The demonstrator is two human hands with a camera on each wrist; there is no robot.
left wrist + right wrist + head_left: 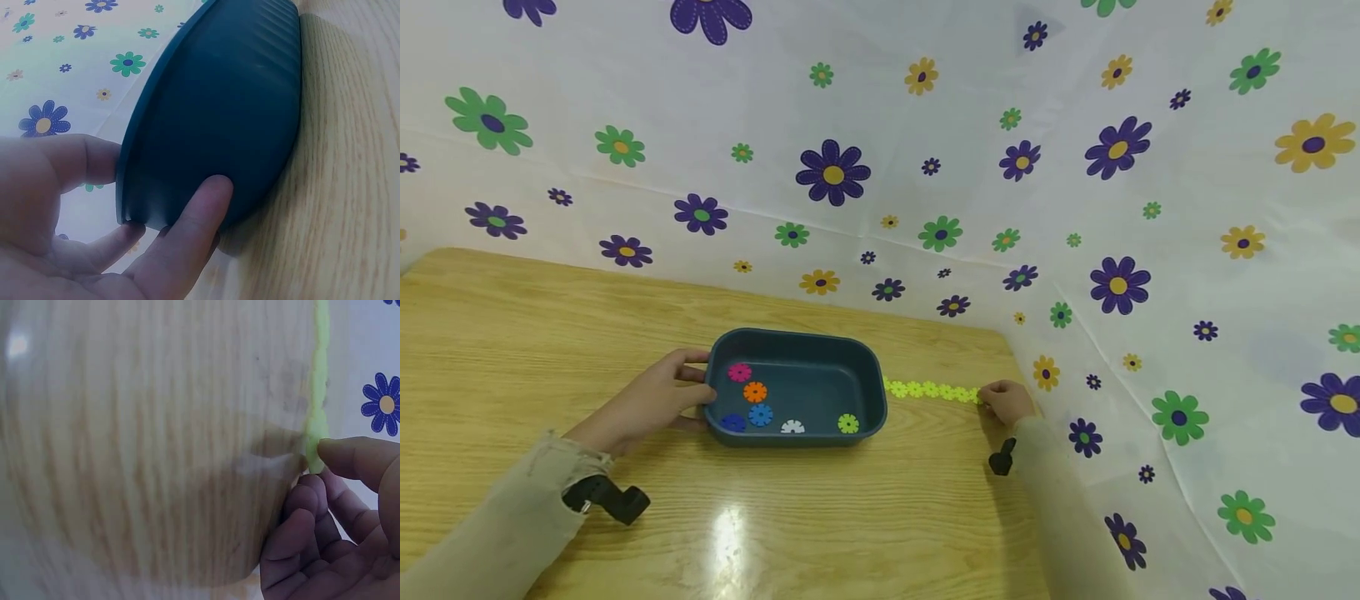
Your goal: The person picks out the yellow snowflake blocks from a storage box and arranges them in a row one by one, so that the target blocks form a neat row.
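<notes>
A dark blue-green plastic tub [808, 354] stands on the wooden table. My left hand [672, 392] grips its left end; in the left wrist view one digit goes behind the rim and another fingertip [215, 187] presses the outer wall of the tub [219, 106]. To the right of the tub a yellow-green chain of notched flower-shaped discs [931, 389] runs in a line. Its right end is pinched by my right hand [1009, 402]. Seen edge-on in the right wrist view, the chain [319, 369] looks thin, its end between thumb and fingers.
Inside the tub lie several loose discs: pink [740, 372], orange [755, 392], light blue [761, 415], dark blue [733, 423], white [792, 427] and yellow-green [848, 423]. A flower-printed cloth [700, 125] hangs behind the table [820, 517] and along its right side.
</notes>
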